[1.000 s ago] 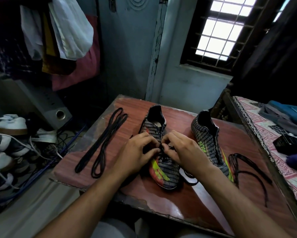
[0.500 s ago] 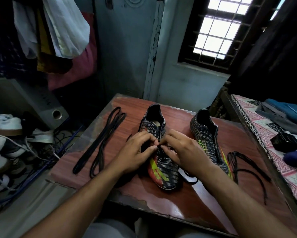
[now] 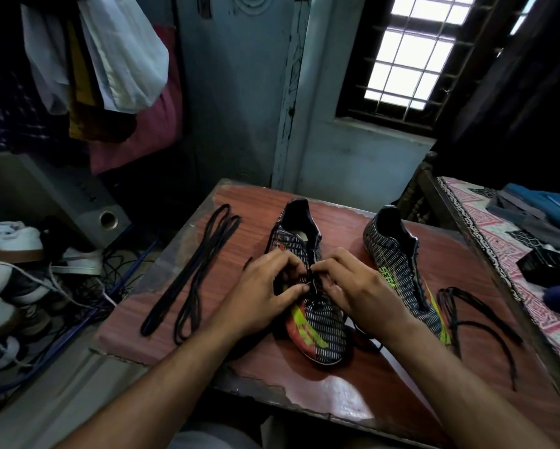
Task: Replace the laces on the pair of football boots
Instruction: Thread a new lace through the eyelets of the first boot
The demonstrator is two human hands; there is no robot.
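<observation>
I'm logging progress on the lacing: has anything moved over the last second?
Hardly anything. Both the left hand and the right hand keep pinching the lace over the middle of the near boot, with only slight finger shifts. The other boot, the folded laces and the loose lace lie as before.

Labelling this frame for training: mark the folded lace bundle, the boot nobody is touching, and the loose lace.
folded lace bundle (image 3: 192, 277), head view, mid-length of strands
untouched boot (image 3: 398, 264), head view, patterned side
loose lace (image 3: 476, 322), head view, curved strand

Single head view, looking steeply down, close over table (image 3: 353, 393).
</observation>
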